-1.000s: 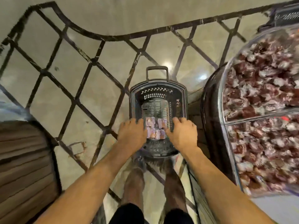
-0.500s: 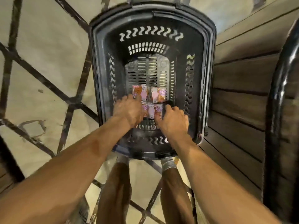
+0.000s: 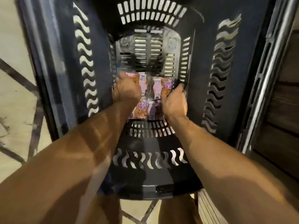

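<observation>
Several small snack packets (image 3: 155, 85), pink-and-purple with orange-brown contents, lie together on the slotted floor of a black plastic shopping basket (image 3: 64, 65). Both my arms reach deep into the basket. My left hand (image 3: 127, 91) grips the left side of the packet cluster, its fingers hidden past the knuckles. My right hand (image 3: 175, 102) grips the right side, thumb along the packets and fingertips curled at the far right edge. A second row of packets (image 3: 142, 109) shows between my wrists.
The basket stands on a pale tiled floor (image 3: 14, 97) with dark diagonal lines. Dark wooden panelling (image 3: 284, 102) runs along the right, close to the basket's rim and a metal bar (image 3: 267, 75). My legs (image 3: 176, 212) show below the near rim.
The view has closed in on the basket as I bent down. Both hands moved down with the packets from above the basket's rim to its floor.
</observation>
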The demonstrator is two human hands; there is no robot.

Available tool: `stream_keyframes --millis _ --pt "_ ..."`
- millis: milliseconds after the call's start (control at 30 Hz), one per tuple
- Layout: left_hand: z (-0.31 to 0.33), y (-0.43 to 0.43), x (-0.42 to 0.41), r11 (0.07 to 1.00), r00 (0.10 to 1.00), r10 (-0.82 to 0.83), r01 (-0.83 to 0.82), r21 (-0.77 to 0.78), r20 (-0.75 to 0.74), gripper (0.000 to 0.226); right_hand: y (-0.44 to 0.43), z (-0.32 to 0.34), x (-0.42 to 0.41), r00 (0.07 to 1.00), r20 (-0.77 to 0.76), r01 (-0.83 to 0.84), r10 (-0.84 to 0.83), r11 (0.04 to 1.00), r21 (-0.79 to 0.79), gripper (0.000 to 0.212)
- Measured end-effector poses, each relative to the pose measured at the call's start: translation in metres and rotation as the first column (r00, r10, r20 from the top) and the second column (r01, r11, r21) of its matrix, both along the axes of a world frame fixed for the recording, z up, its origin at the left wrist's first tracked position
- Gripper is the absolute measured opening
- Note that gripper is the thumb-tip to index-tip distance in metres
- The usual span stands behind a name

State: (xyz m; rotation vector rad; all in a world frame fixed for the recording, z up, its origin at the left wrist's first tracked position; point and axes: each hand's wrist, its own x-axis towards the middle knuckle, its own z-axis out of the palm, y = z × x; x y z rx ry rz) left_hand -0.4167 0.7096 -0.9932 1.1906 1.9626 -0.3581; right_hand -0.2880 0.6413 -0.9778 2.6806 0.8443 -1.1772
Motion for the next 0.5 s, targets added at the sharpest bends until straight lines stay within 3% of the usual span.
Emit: stream_keyframes --millis 100,300,433,500 --pt "-0.021 -0.004 0.008 0.991 0.992 0.125 -0.126 -0.039 -0.03 0.074 0.014 -0.018 0.002 0.996 -0.049 0.069 -0.07 0.997 -0.016 0.064" --pt "-0.036 -0.011 0.008 0.996 0.993 0.076 -0.079 -0.034 -0.087 0.067 0.023 -0.04 -0.003 0.978 -0.041 0.205 -0.207 0.978 -0.047 0.069" --pt "-0.035 -0.015 0.005 0.999 0.998 0.052 -0.051 0.02 -0.046 0.064 0.024 -0.038 -0.007 0.978 0.001 0.207 -0.207 0.978 -0.027 0.062" --pt "-0.034 -0.014 0.005 0.997 0.997 0.065 -0.064 0.042 -0.036 0.065 0.023 -0.037 -0.008 0.974 0.024 0.225 -0.224 0.974 -0.028 0.069"
